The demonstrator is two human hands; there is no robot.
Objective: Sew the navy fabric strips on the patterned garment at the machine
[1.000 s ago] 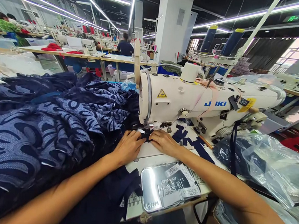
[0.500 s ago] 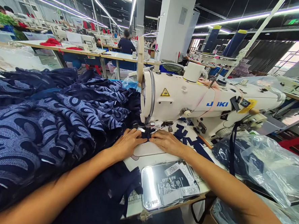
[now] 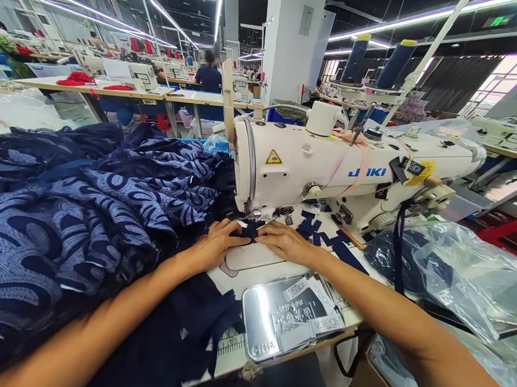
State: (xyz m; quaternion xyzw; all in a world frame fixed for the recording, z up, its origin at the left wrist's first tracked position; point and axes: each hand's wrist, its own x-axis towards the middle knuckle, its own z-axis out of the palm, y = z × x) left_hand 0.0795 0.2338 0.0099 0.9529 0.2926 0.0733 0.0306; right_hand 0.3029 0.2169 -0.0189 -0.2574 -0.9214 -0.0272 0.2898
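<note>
In the head view, the left hand (image 3: 214,244) had edged in toward the needle area of the Juki sewing machine (image 3: 282,166), and its fingers lay flatter than in the earliest frame. More of the pale machine bed (image 3: 257,257) showed beside it. The navy fabric piece (image 3: 251,232) lay on that bed, under the machine's head, bridging the gap between both hands. As a judgement, the small shift suggested that the piece was being steadied and lined up there rather than carried off.

The left hand's thumb and fingertips pressed on its left end. The right hand (image 3: 288,243) had its fingertips bunched against the other end, much as before. Neither had let go, but whether the cloth was pinched or merely pressed down could not be told.

Compared with the earlier frames, the machine sat a little farther left in view, most likely because the head had turned. The metal tray (image 3: 254,317) with its printed labels (image 3: 327,324) still lay at the table's near edge. The navy scraps (image 3: 311,226) remained right of the hands, and the patterned navy lace heap (image 3: 72,229) to their left.
</note>
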